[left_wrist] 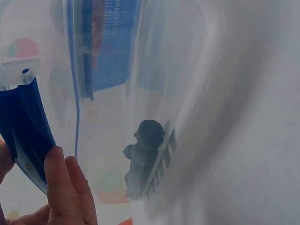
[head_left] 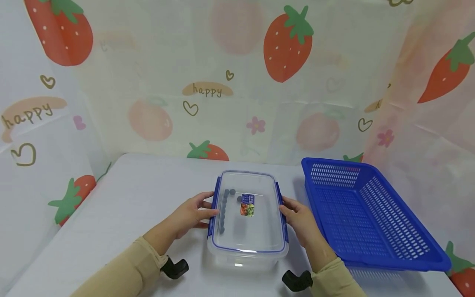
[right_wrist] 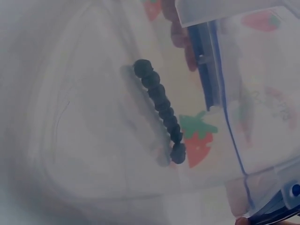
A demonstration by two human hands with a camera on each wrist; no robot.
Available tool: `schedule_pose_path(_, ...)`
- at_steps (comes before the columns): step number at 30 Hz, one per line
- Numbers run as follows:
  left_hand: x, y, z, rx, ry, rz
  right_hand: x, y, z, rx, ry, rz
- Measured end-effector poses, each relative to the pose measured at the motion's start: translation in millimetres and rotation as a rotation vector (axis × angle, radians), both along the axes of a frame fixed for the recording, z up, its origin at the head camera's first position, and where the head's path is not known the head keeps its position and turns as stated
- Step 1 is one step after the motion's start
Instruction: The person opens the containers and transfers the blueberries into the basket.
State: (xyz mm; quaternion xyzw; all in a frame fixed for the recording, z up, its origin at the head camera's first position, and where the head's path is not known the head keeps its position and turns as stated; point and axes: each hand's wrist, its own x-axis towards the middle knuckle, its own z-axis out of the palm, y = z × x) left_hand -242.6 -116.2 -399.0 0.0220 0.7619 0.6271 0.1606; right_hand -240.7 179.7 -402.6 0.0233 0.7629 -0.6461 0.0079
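Note:
A clear plastic food container (head_left: 259,237) with a blue-edged lid stands at the middle of the white table in the head view. My left hand (head_left: 187,216) grips its left side, and my right hand (head_left: 302,222) holds the right side. In the left wrist view, fingers pinch a blue side latch (left_wrist: 23,124) that tilts outward from the lid. A fingertip (right_wrist: 242,221) meets another blue latch (right_wrist: 276,208) in the right wrist view. Inside, a row of small dark balls (right_wrist: 164,110) lies along the left wall. A colourful label (head_left: 247,205) marks the lid.
A large blue plastic basket (head_left: 365,214) with slotted walls sits to the right, close beside my right forearm. Behind the white table (head_left: 156,177) hangs a strawberry-patterned cloth (head_left: 167,49). Black mounts (head_left: 174,268) show at both wrists.

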Motion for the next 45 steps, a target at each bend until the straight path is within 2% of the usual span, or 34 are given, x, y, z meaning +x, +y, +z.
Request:
schedule_pose_path(13,-5.1,0.2,-3.6,-0.005,-0.004,0.024,1.1,-1.2,3.3,0.033,0.006,-0.005)
schedule_pose_path(37,-5.9,0.3,-6.4,0.012,-0.008,0.040,2.8,-0.5,0.4,0.028,0.022,0.010)
schedule_pose_path(45,-5.9,-0.5,-6.1,0.043,-0.027,0.039,2.0,-1.3,-0.9,0.022,0.005,0.004)
